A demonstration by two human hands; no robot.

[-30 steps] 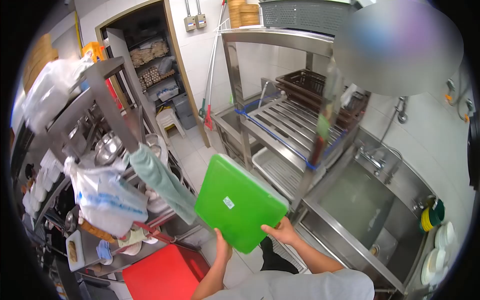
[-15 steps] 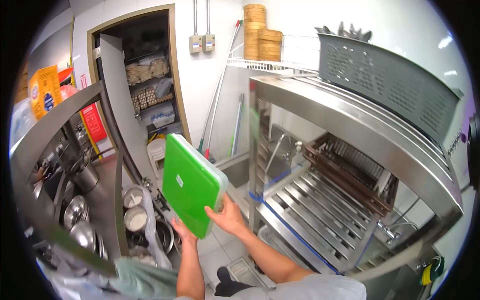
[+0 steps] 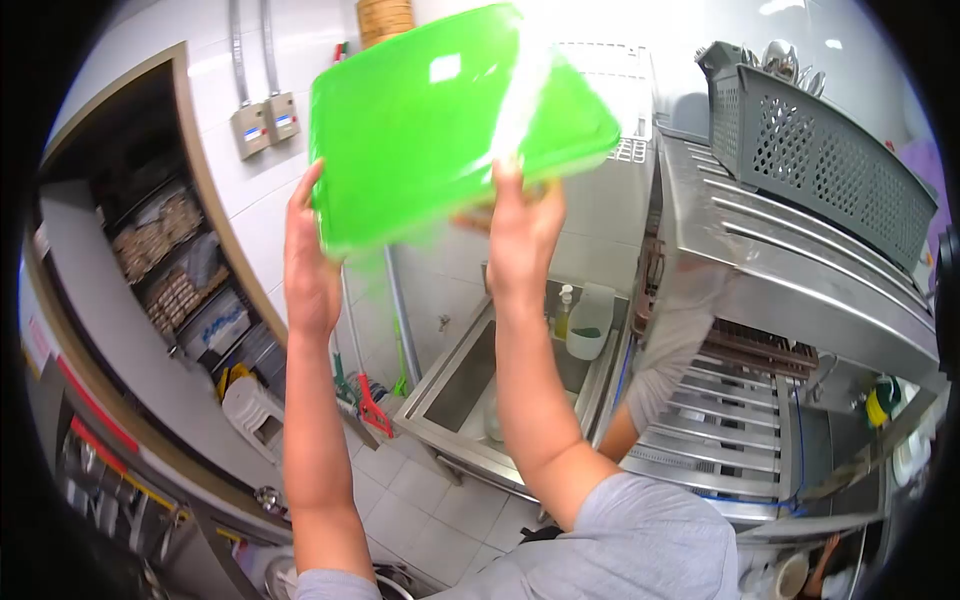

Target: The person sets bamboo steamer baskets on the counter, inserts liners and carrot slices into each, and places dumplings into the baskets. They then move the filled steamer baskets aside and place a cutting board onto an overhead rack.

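Observation:
My two hands hold up a flat, rectangular, bright green plastic lid [image 3: 420, 140] with a small white label, in the upper middle of the head view. My left hand [image 3: 311, 270] is closed on its lower left edge. With the thumb on the green face, my right hand [image 3: 525, 235] grips the bottom edge; its other fingers are partly hidden behind. The lid is tilted and slightly blurred. Whether anything is stacked behind it cannot be seen. Beyond it, a wire rack [image 3: 625, 95] is on the wall, partly covered, with a bamboo steamer [image 3: 385, 20] beside it.
Below stands a steel sink [image 3: 465, 385] with a soap bottle [image 3: 563, 312]. A slatted steel shelf [image 3: 800, 235] on the right bears a grey perforated basket [image 3: 820, 150] of utensils. Brooms lean at the wall, near a white stool [image 3: 255, 405] and an open doorway [image 3: 185, 130].
Both hands have raised the green lid from low in the middle to high up near the wire rack. The view has turned right, bringing the sink into sight.

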